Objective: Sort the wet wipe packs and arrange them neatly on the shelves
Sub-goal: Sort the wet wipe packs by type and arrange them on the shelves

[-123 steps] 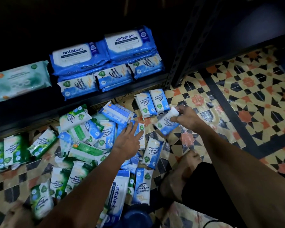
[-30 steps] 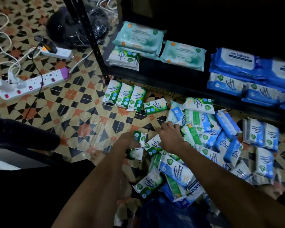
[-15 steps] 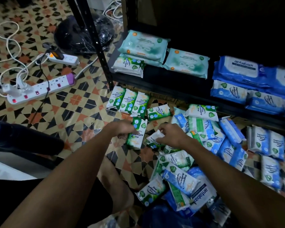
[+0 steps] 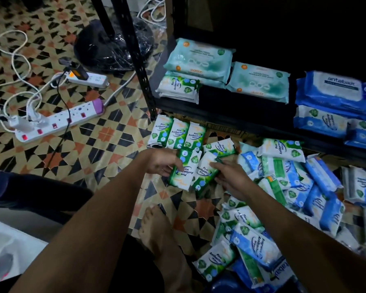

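Note:
My left hand [image 4: 162, 162] grips a small green pine wipe pack [image 4: 185, 170] just above the tiled floor. Beside it my right hand [image 4: 230, 176] holds a second green pine pack [image 4: 206, 171], the two packs touching edge to edge. Behind them three green pine packs [image 4: 176, 133] lie in a row on the floor by the shelf post. A loose pile of green and blue small packs [image 4: 283, 176] spreads to the right. On the black shelf [image 4: 230, 111] sit green pine packs [image 4: 179, 88], large teal packs [image 4: 199, 60] and blue Antabax packs [image 4: 336, 89].
Two white power strips [image 4: 59, 121] with tangled cords lie on the patterned floor at left. A dark plastic bag [image 4: 112, 49] sits behind the black shelf post [image 4: 137, 60]. My bare foot [image 4: 156, 227] rests on the floor under my arms.
Both hands have lifted green pine packs from the pile and brought them together side by side. The view has shifted left since the oldest frame.

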